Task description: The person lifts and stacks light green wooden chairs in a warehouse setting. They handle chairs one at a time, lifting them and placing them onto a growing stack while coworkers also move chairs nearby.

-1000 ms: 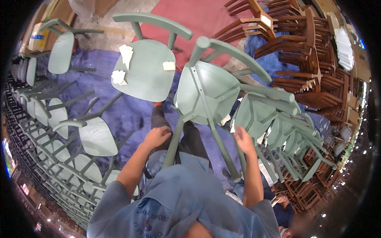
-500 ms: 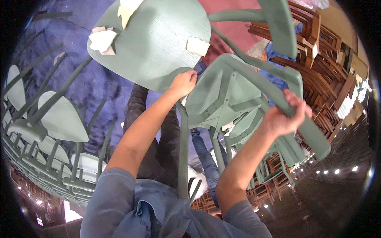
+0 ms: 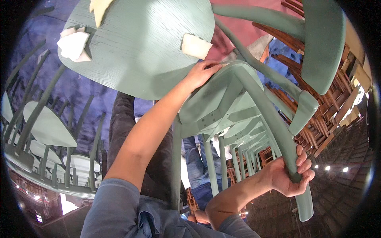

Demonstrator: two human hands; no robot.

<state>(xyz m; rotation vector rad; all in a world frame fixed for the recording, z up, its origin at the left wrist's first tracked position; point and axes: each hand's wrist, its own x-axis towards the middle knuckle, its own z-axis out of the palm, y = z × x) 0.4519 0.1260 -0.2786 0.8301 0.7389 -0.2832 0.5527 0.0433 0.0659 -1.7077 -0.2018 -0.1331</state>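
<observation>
My right hand (image 3: 291, 174) is closed round the leg of a green wooden chair (image 3: 222, 107), whose underside and cross braces face me. At the chair's upper seat edge, my left hand (image 3: 204, 73) grips it with bent fingers; some fingertips are hidden. Just beyond the left hand lies another green chair's broad rounded seat (image 3: 143, 43). Its surface carries a cream foam pad (image 3: 196, 47), a white crumpled pad (image 3: 74, 44) and a yellowish piece (image 3: 100, 10). A wide green backrest (image 3: 323, 47) extends to the upper right.
Many green chairs (image 3: 49, 123) stand packed on the left over a blue floor covering (image 3: 85, 83). Brown wooden frames (image 3: 329, 107) are stacked at the right. Another person's jeans (image 3: 198, 158) show behind the held chair. A red floor covering (image 3: 242, 23) lies ahead.
The held chair has tilted, its gripped leg swinging down with my right hand. My left hand has shifted right along the seat edge. The padded seat appears larger and further left.
</observation>
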